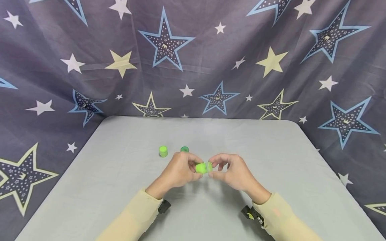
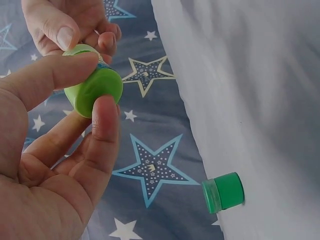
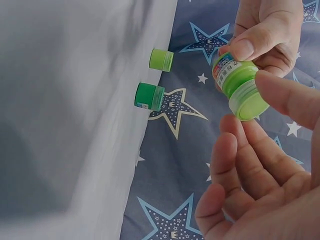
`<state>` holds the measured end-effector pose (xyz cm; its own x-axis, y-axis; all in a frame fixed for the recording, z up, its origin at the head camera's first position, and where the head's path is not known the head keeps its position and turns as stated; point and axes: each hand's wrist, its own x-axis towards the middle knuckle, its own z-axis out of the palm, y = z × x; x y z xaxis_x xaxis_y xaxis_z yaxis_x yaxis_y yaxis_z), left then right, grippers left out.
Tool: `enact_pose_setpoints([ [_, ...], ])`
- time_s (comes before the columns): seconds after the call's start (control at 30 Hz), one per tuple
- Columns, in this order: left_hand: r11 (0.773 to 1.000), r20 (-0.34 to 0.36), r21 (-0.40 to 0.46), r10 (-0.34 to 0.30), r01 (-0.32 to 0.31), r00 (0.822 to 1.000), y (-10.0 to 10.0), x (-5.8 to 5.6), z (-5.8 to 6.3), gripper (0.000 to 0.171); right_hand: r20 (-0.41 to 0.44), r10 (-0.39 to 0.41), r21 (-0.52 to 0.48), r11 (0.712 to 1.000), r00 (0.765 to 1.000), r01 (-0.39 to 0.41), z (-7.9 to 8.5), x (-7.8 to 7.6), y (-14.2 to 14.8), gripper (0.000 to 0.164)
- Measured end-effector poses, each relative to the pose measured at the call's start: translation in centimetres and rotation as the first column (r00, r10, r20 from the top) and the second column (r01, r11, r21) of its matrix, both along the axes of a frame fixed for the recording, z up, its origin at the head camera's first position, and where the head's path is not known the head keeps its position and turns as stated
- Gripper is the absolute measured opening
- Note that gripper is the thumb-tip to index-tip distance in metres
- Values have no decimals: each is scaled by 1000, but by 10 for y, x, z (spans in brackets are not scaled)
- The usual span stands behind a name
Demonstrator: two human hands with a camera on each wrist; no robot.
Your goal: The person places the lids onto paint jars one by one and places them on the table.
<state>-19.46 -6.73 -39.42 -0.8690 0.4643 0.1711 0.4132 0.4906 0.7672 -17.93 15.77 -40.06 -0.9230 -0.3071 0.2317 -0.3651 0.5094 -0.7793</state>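
A light green paint jar with a printed label and a clear lid lies sideways between both hands, above the table. My left hand grips the jar's body between thumb and fingers. At the other end, my right hand pinches the lid's rim, thumb on one side and fingertips on the other. The lid sits on the jar's mouth; whether it is screwed tight I cannot tell. Behind the left hand, a dark green jar stands partly hidden. Left of it is another light green jar.
A table with a pale grey cloth lies beneath the hands. Behind it and at both sides hangs a dark curtain printed with stars. Dark straps show at both wrists.
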Motion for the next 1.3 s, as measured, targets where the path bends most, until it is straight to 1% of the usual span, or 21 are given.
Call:
enact_pose_setpoints([
  [0.2, 1000, -7, 0, -4, 4, 1000, 1, 1, 1, 30, -6, 9, 13, 1000, 1000, -8, 0, 1, -1, 31],
  [0.73, 1000, 25, 12, -24, 24, 999, 2, 0, -2, 29, 9, 25, 15, 1000, 1000, -25, 1, 1, -1, 33],
  [1.3, 999, 28, 22, -37, 37, 999, 2, 0, -3, 30, 12, 38, 14, 999, 999, -39, -1, 1, -1, 29],
])
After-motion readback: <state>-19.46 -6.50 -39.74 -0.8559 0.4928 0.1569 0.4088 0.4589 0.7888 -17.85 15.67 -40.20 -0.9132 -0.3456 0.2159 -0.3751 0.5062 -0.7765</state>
